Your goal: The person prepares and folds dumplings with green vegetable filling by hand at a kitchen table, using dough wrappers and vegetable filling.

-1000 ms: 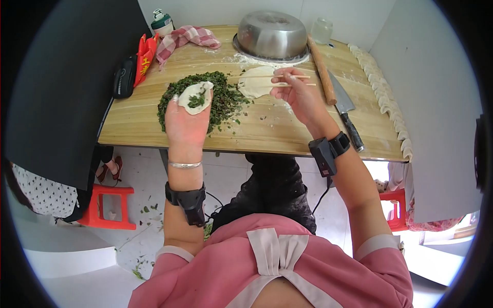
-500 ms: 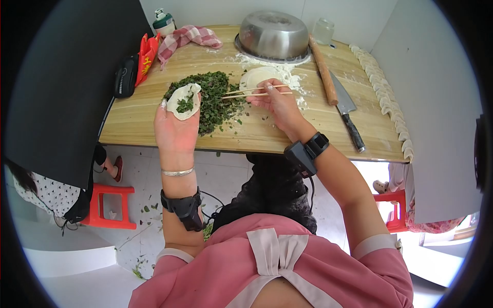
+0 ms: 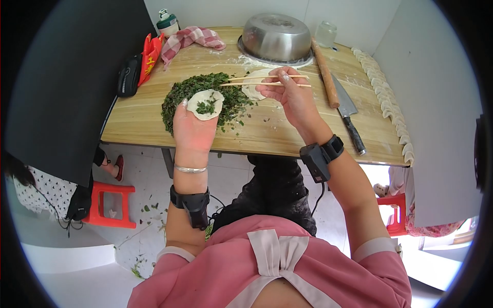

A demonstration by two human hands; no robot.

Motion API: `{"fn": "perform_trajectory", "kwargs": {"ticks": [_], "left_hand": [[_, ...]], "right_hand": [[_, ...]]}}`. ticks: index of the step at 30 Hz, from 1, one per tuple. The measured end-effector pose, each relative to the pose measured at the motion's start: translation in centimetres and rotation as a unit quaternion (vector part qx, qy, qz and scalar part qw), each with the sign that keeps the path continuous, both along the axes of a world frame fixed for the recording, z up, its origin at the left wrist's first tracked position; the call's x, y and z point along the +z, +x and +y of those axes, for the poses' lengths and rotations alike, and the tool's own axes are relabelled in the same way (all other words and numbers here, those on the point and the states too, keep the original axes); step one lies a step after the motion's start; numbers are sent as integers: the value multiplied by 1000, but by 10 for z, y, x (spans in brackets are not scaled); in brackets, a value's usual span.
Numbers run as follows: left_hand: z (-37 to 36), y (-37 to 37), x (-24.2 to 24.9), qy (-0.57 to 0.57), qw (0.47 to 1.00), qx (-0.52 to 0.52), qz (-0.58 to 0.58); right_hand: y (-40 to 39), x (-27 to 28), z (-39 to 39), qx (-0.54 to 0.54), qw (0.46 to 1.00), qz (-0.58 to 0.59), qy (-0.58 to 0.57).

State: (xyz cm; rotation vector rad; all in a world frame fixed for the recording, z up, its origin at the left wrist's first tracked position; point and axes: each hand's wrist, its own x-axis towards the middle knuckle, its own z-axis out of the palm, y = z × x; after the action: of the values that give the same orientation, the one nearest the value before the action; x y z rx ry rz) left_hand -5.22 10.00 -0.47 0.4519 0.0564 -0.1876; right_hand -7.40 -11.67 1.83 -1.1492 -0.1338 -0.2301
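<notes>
A round dumpling wrapper point(image 3: 216, 109) lies across the fingers of my left hand point(image 3: 194, 132), with my thumb at its left edge. On its middle sits a small heap of chopped greens point(image 3: 206, 107). My right hand point(image 3: 294, 100) grips a pair of chopsticks point(image 3: 242, 84), their tips pointing left over the large pile of chopped greens point(image 3: 177, 105). Beneath the chopsticks, partly hidden by my right fingers, more flat dough wrappers point(image 3: 252, 93) rest on the wooden table point(image 3: 257, 132).
An upturned steel basin point(image 3: 277, 38) stands at the back. To the right are a rolling pin point(image 3: 326, 77), a cleaver point(image 3: 347, 105) and a row of folded dumplings point(image 3: 386, 100). A checked cloth point(image 3: 192, 38), red packet point(image 3: 149, 56) and glass jar point(image 3: 325, 34) are farther back.
My left hand with the wrapper has shifted right and nearer to me, and the wrapper lies flatter. My right hand has moved right and slightly away from me, raising the chopsticks' tips toward the pile's far side.
</notes>
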Motion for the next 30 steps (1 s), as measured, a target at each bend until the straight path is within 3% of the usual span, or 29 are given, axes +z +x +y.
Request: {"fn": "perform_trajectory", "kwargs": {"ticks": [7, 13, 17, 18, 19, 20, 21, 22, 25, 30], "left_hand": [[-7, 5, -3, -33, 999, -36, -4], [-7, 5, -4, -28, 999, -22, 8], [-1, 5, -7, -32, 999, -33, 16], [0, 4, -7, -34, 999, -31, 16], [1, 2, -6, -35, 999, -30, 15], [1, -1, -5, -34, 999, -32, 15], [0, -6, 0, -32, 999, -27, 11], [-1, -11, 6, -30, 999, -23, 7], [-3, -23, 14, -23, 1000, -17, 6], [-9, -41, 21, -6, 999, -38, -7]], "right_hand": [[-10, -1, 9, 82, 996, 19, -4], [-4, -1, 3, 73, 995, 6, 62], [-1, -6, 2, 21, 999, -6, 27], [0, -13, 5, 6, 987, -94, -130], [0, -20, 6, -11, 942, -179, -282], [-2, -28, 7, -12, 943, -178, -282], [-7, -31, 12, -27, 835, -217, -505], [-11, -32, 17, -41, 674, -241, -697], [-13, -46, 23, -30, 635, -332, -697], [-13, -44, 20, -43, 649, -320, -688]]}}
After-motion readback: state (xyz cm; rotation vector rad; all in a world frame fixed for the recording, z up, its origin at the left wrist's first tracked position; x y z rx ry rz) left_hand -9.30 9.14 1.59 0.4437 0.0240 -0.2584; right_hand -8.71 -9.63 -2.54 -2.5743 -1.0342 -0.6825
